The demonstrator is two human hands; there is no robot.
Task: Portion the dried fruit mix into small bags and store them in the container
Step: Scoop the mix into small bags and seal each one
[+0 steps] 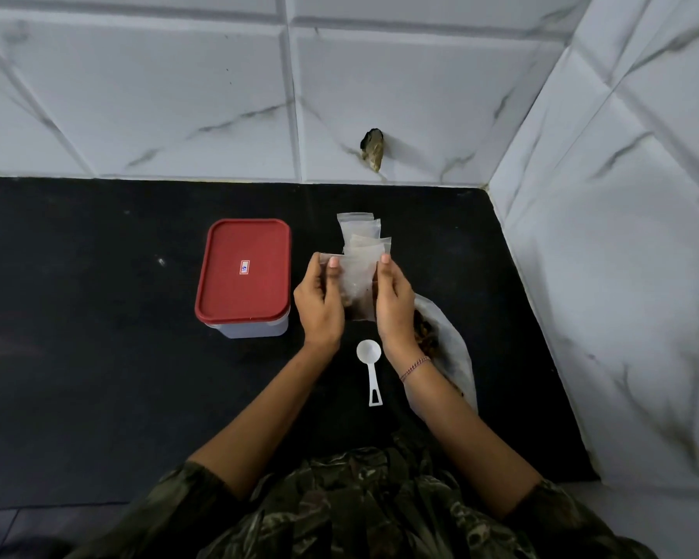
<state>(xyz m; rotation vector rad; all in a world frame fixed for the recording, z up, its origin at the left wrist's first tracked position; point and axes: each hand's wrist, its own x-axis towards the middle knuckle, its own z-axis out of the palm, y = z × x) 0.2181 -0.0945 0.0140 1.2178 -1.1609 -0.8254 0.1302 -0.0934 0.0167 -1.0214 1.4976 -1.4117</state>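
In the head view, the left hand (319, 304) and the right hand (394, 304) were raised together over the black counter (97, 336). They held 1 small clear bag (356, 280) between them. Each hand pinched an upper corner of it, with the thumb on the near face and the fingers curled behind. The bottom of that bag looked dark, so I judged that it already carried a portion of the dried fruit mix. The hands seemed to be at its mouth, most likely closing it, though whether the seal was pressed shut could not be told.

Just beyond the fingertips lay a loose stack of empty small bags (362, 232), several of them and apparently unfilled. Below the hands, between the 2 wrists, a white measuring scoop (370, 369) lay flat with an empty bowl. Under and outside the right wrist lay the large bag of dried fruit mix (440, 336), partly hidden by the forearm and holding plenty of fruit.

Out past the left hand stood the storage container (255, 328) with its red lid (243, 272) on. What it held could not be seen.

By my reading the task was early. 1 portion was in hand, none was shown stored, and the remaining bags, the opening of the lid and the storing were all left to do.
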